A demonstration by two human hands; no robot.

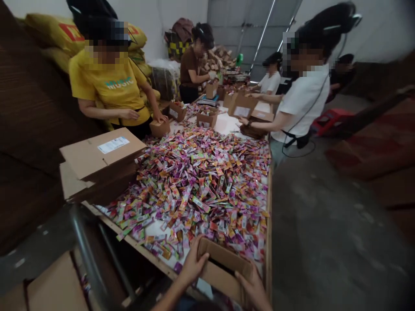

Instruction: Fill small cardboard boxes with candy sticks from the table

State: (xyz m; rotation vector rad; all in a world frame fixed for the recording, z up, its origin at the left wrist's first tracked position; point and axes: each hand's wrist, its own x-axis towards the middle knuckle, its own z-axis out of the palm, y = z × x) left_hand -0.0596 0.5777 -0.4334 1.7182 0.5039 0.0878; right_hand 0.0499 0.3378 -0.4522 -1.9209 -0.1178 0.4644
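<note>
At the near edge of the table, an upright cardboard box [221, 276] with its top open is held between my hands. My left hand [194, 262] grips its left end, the thumb over the near wall. On its right end is my right hand [253, 288], thumb over the near wall and fingers hidden outside. Dark shadow hides most of the box's inside. Just beyond it spreads a big heap of small, colourful wrapped sachets [194, 181], mostly purple, pink, orange and green.
Flattened cartons [102, 153] are stacked at the table's left corner. A person in a yellow shirt [108, 86] stands left, touching a small box [160, 128]. Right, a person in white [303, 99] handles cartons. Others work further back. A metal rail [87, 255] runs below left.
</note>
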